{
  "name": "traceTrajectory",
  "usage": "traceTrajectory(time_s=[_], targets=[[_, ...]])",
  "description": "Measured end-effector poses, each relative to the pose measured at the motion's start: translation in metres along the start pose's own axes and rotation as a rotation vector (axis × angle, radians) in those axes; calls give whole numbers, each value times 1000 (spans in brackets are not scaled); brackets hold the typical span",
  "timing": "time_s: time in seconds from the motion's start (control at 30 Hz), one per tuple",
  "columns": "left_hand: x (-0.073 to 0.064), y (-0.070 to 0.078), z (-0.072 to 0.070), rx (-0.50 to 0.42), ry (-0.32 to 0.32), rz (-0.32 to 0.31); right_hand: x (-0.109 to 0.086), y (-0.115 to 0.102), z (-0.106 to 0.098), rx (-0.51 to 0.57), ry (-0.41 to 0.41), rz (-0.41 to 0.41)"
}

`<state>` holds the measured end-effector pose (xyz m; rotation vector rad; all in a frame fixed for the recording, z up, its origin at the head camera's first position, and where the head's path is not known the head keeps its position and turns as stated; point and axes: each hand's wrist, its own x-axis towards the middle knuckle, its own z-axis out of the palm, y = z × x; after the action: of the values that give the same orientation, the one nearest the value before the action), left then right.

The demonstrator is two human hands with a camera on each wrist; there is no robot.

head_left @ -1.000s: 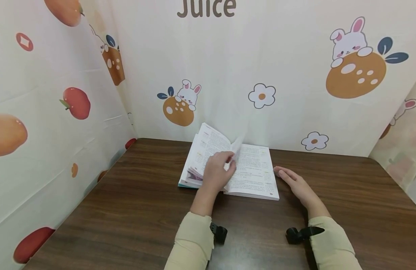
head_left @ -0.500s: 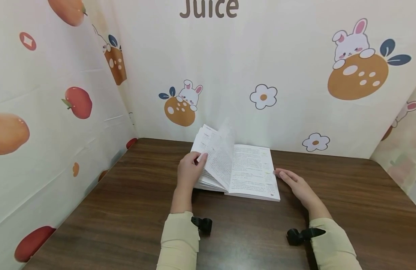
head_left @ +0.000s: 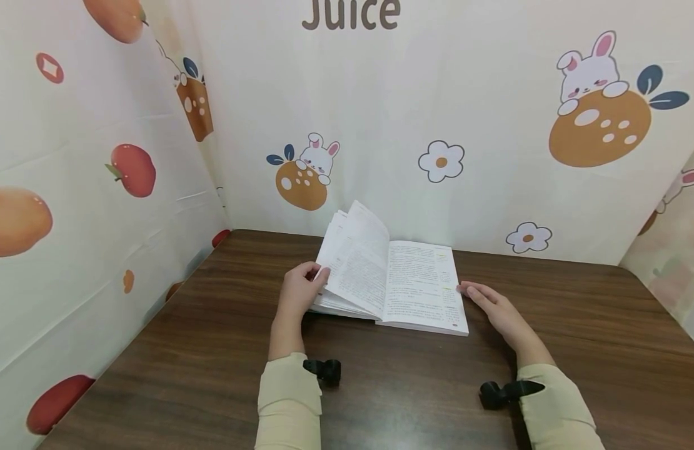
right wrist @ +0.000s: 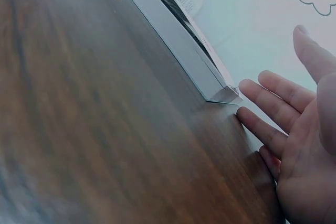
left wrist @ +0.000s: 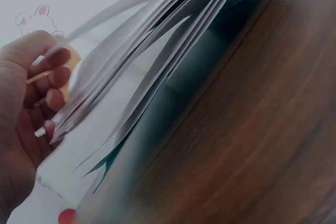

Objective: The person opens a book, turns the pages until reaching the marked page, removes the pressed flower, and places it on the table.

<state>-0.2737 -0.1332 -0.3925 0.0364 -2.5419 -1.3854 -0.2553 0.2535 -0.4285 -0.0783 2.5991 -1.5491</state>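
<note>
An open book (head_left: 417, 284) with printed white pages lies near the back of the table. At its left edge my left hand (head_left: 301, 289) pinches a page (head_left: 361, 262) between thumb and fingers. That page stands partly raised and curved over the left pages. The left wrist view shows the fanned page edges (left wrist: 126, 59) and a teal cover (left wrist: 184, 85) beneath. My right hand (head_left: 499, 315) rests beside the book's right edge, fingers extended. In the right wrist view its fingertips (right wrist: 249, 86) are close to the book's corner; whether they touch it I cannot tell.
The dark wooden table (head_left: 212, 350) runs up to a printed white curtain (head_left: 369, 94) right behind the book. Another curtain (head_left: 71, 250) borders the left side. Black wrist cameras are strapped over both sleeves.
My left hand has moved left from the book's middle to its left edge, bringing a page over with it. The right hand has stayed in place.
</note>
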Motion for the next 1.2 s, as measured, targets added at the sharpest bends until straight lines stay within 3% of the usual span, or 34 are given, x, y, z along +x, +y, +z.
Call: traceTrajectory(time_s=[0.3, 0.63, 1.2], targets=[[1, -10, -9, 108, -107, -160, -1, 0, 0, 3, -5, -13], [-2, -17, -10, 225, -194, -251, -1, 0, 0, -11, -3, -14], [-5, -18, -5, 396, -180, -324, 0, 3, 0, -21, -2, -21]])
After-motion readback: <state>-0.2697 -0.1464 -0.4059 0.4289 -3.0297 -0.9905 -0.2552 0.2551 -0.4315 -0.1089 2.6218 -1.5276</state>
